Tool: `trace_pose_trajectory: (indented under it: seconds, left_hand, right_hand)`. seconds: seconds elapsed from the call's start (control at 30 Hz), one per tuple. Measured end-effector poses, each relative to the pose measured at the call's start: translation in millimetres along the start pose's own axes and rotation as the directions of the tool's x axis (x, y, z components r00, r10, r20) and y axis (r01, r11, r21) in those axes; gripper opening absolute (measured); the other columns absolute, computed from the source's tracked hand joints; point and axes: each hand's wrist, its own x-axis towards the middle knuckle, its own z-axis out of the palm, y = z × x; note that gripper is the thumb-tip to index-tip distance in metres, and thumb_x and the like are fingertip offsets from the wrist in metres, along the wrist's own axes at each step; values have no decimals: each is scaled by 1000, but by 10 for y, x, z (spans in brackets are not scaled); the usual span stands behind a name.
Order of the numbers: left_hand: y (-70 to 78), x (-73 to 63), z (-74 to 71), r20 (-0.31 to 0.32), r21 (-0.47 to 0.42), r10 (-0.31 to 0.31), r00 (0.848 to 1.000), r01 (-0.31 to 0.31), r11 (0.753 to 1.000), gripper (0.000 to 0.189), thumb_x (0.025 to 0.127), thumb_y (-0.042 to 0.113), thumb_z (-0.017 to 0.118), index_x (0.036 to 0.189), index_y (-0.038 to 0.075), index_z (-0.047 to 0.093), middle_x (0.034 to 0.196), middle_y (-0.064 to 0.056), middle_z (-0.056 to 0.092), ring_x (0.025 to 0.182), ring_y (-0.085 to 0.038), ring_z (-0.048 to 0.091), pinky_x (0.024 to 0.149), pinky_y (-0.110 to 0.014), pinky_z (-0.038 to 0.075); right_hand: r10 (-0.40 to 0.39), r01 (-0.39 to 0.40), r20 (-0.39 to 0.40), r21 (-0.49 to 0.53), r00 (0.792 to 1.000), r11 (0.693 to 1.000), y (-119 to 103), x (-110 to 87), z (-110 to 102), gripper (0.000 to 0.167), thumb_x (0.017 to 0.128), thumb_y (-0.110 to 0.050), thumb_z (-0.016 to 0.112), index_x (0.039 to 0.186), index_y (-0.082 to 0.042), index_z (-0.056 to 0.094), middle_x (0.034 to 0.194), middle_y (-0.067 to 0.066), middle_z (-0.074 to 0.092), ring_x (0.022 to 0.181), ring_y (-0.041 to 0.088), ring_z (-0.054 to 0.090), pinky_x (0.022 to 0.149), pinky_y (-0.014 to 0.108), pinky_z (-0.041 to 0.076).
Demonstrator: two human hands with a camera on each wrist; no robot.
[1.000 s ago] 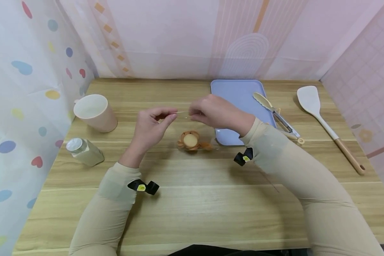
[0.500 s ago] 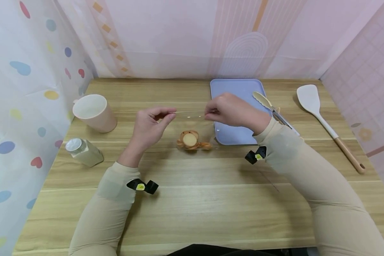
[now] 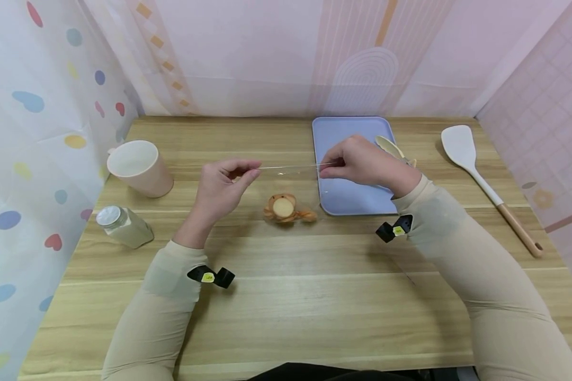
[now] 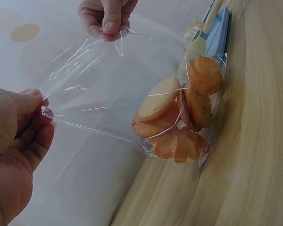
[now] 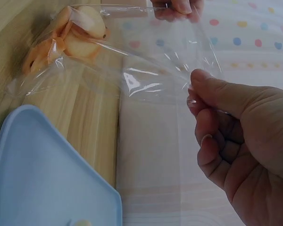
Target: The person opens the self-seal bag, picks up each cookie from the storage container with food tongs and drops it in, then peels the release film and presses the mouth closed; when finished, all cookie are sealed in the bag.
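A clear plastic bag (image 4: 85,101) of cookies stands on the wooden table between my hands, its upper edge stretched flat. My left hand (image 3: 223,191) pinches one top corner between thumb and fingers. The opposite corner is pinched by my right hand (image 3: 357,165), which is over the blue tray. Several golden-brown cookies (image 3: 284,207) lie at the bottom of the bag, a round pale one and a swirled one (image 4: 205,75) among them. In the right wrist view, film creases run from the pinched corner (image 5: 191,89) down to the cookies.
A blue tray (image 3: 357,198) lies at the back right, with tongs (image 3: 390,147) on its right side, partly hidden by my right arm. A white spatula (image 3: 476,174) with a wooden handle is farther right. At left stand a pink mug (image 3: 145,172) and a lidded jar (image 3: 126,227).
My right hand has moved to the right, away from the left hand, and the bag's top edge has spread wider between them. The left hand stays almost still.
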Motion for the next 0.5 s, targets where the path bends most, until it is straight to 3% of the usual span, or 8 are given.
trace_pose_trajectory:
  seconds: [0.07,0.3,0.37,0.5]
  left_hand:
    - [21,-4,-1,1,-9,-3,1000,3,1000,11,87,2,69,96,-1,74,89,-11,72,74,-5,62,66,-18,50]
    - [300,-11,-2,23,-27,5,1000,-4,1000,10,86,-7,66,94,-11,70,86,-20,69,73,-7,58,68,-18,49]
    - [329,-7,10,25,-17,5,1000,-4,1000,9,86,-6,66,92,-11,70,85,-20,68,71,-8,58,67,-18,48]
    - [300,-4,28,14,5,8,1000,-8,1000,6,86,-6,67,89,-10,71,84,-20,69,69,-9,57,66,-18,46]
  right_hand:
    - [3,-3,-3,29,1000,1000,-1,-7,3,12,87,-20,73,76,-20,72,64,-12,60,58,3,48,55,23,42]
    - [-49,50,-18,44,999,998,-16,5,30,10,88,-18,72,78,-19,72,67,-6,63,60,4,50,56,24,42]
    - [-75,76,-31,23,997,997,-22,24,62,4,87,-21,73,84,-18,73,74,-8,65,65,4,54,58,25,44]
    - [-124,124,-50,-7,991,992,-59,86,164,12,88,-27,71,91,-16,74,82,-9,67,71,5,58,62,26,47]
